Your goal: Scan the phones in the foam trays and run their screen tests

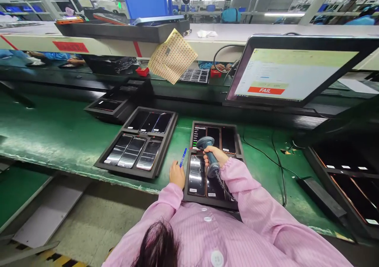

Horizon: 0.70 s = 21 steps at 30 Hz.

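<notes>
My right hand (pixel 216 155) is wrapped round the grip of a dark grey-blue handheld barcode scanner (pixel 211 158). The scanner's head is over a black foam tray (pixel 239 144) of smartphones, near a lit phone (pixel 199 135) at the tray's far left, which shows lines of text and a green mark. A coiled cable runs down from the handle. At this tray's left edge is my left hand (pixel 177 175), fingers curled, with a blue pen (pixel 183 156) sticking out forward from between thumb and fingers. Dark-screened phones with white labels fill the other visible slots, some hidden by my right arm.
Left on the green bench is another phone tray (pixel 158 156), with stacked trays (pixel 118 97) behind it. A monitor (pixel 293 70) showing FAIL stands at the right. Cables, a black power adapter (pixel 321 200) and more phones (pixel 349 172) lie rightward. A yellow perforated sheet (pixel 173 56) hangs from the shelf.
</notes>
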{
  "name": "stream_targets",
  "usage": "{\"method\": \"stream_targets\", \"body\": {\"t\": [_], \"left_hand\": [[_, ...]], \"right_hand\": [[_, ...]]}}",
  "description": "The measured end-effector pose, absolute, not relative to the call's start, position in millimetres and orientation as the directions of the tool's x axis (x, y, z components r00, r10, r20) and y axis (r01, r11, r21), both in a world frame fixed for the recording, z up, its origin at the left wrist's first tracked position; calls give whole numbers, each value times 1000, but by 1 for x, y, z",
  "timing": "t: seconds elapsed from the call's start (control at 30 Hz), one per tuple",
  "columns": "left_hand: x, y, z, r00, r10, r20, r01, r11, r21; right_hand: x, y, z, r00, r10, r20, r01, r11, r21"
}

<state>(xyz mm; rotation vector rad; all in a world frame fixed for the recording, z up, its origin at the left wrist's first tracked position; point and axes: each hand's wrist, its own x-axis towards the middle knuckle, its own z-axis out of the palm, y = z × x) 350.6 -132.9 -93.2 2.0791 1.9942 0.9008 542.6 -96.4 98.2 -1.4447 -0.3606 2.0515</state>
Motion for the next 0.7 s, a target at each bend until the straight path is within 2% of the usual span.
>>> {"method": "stream_targets", "body": {"t": [0.43, 0.7], "left_hand": [[343, -126, -96, -28, 922, 386, 840, -188, 509], [341, -123, -99, -33, 907, 419, 843, -200, 500]], "right_hand": [[541, -96, 107, -146, 650, -745, -309, -746, -590], [547, -97, 102, -158, 669, -727, -281, -736, -616]]}}
